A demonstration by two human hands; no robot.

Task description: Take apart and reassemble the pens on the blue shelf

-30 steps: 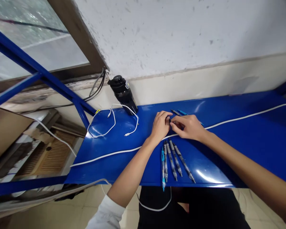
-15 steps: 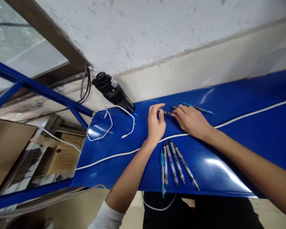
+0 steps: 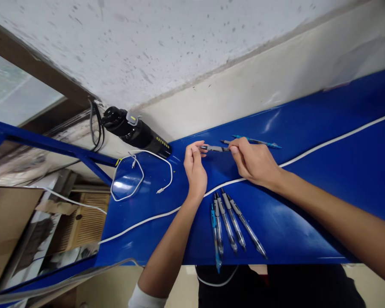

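Between my hands a pen (image 3: 214,148) with a grey grip is held level above the blue table. My left hand (image 3: 196,171) pinches its dark left end between thumb and fingers. Its right end sits in the closed fingertips of my right hand (image 3: 255,160). Just behind my right hand lie a blue pen (image 3: 263,142) and a grey-tipped pen (image 3: 225,141), both partly covered by that hand. Nearer my body, several grey-grip pens (image 3: 231,224) fan out beside another blue pen (image 3: 216,239) on the table.
A white cable (image 3: 154,219) crosses the blue table (image 3: 324,179) under my arms. At the left stand a black bottle (image 3: 137,132) by the wall and a coiled white charging cable (image 3: 141,179). A blue metal frame (image 3: 51,139) borders the table's left side.
The pen between my hands now shows its grey grip, and my right hand has drawn slightly away from my left. The view has shifted and tilted a little.
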